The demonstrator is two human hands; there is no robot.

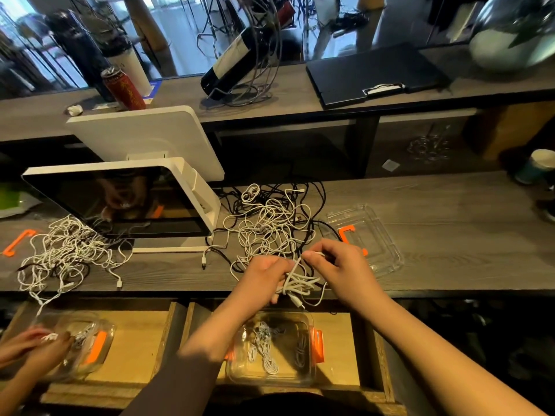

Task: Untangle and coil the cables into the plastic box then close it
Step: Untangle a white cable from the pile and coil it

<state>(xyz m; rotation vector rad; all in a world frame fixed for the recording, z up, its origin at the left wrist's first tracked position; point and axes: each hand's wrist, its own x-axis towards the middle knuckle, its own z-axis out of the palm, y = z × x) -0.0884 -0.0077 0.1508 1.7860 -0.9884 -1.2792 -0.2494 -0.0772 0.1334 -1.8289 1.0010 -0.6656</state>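
A white cable [295, 283] is held in loops by the left hand [264, 276], whose fingers are curled round the bundle above the front edge of the worktop [450, 211]. The free end of this cable is pinched between thumb and forefinger of the right hand [336, 265], just beside the left hand. The step in hand seems to be the coiling of one cable. To do it well, the loops should be kept of equal size and pressed together by the left hand, while the free end is wound round them, so that the coil does not spring open. The tangled pile [270, 226] lies behind the hands on the worktop and much of it is not yet sorted. The plastic box [271, 349] stands open below, in a drawer, with some coiled cables already inside. Its clear lid [378, 235] lies on the worktop to the right.
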